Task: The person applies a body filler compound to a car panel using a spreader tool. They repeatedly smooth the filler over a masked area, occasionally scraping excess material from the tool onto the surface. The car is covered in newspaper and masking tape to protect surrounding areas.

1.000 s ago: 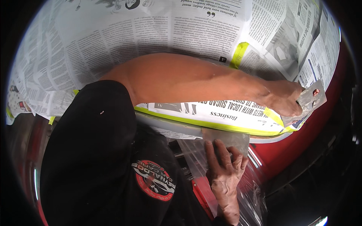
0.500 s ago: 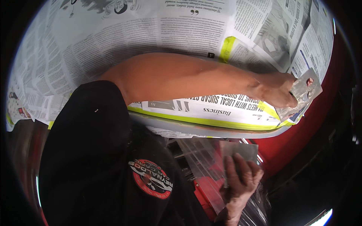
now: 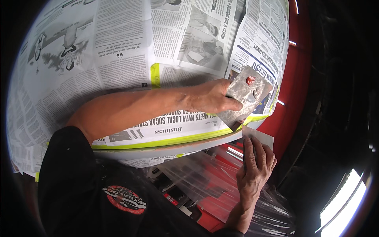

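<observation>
Left hand (image 3: 213, 96) clamped on plate (image 3: 245, 93); right hand (image 3: 256, 164) clamped on spreader (image 3: 263, 138). Newspaper (image 3: 122, 67) beneath plate, edged with yellow tape (image 3: 169, 141).

The flat scraper (image 3: 265, 138) has come close to the metal plate (image 3: 244, 98).

I can't see most fingers of the left hand (image 3: 213, 96), tucked beneath the grey plate (image 3: 248, 91). Left of that plate, the forearm (image 3: 130, 107) covers some newspaper (image 3: 122, 27); beyond it, the newspaper runs out of view.
</observation>
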Motion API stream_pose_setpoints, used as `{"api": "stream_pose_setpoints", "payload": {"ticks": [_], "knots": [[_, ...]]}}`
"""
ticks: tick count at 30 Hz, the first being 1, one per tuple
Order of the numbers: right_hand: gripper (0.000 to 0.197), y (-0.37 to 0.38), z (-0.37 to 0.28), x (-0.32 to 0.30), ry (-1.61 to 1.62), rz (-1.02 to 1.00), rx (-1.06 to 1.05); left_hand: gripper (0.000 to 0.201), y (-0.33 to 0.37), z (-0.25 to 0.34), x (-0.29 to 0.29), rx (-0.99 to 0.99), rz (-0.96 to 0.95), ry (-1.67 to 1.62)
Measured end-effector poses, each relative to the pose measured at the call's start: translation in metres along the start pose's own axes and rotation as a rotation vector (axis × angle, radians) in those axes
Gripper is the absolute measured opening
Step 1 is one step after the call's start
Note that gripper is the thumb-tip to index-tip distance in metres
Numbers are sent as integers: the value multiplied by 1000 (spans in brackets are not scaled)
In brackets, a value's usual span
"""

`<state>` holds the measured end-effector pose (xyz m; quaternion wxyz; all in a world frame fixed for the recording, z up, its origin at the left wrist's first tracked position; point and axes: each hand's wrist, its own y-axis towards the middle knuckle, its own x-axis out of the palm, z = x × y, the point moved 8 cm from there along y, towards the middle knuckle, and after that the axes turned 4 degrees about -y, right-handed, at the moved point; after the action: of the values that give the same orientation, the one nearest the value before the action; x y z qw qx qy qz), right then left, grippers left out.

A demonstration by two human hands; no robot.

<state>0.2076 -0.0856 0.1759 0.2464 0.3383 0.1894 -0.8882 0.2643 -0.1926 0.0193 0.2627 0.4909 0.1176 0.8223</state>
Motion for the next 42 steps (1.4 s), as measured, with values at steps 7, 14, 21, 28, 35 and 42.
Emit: {"api": "stream_pose_setpoints", "payload": {"ticks": [7,14,21,28,35,42], "knots": [[56,7,3,15,-8,-1,-6,40,4,-5,-3,24,1,78],[52,-10,25,34,75,-292,-18,30,3,9,-21,137,138,-60],[53,-31,54,69,98,-368,64,32,-2,7,-22,71,212,113],[56,-30,61,79,-49,-239,-54,35,-1,4,-21,20,180,44],[61,-21,58,80,-96,-277,-58,34,2,-3,-22,-7,173,55],[62,-12,50,83,-69,-317,-78,34,1,1,-19,0,163,24]]}}
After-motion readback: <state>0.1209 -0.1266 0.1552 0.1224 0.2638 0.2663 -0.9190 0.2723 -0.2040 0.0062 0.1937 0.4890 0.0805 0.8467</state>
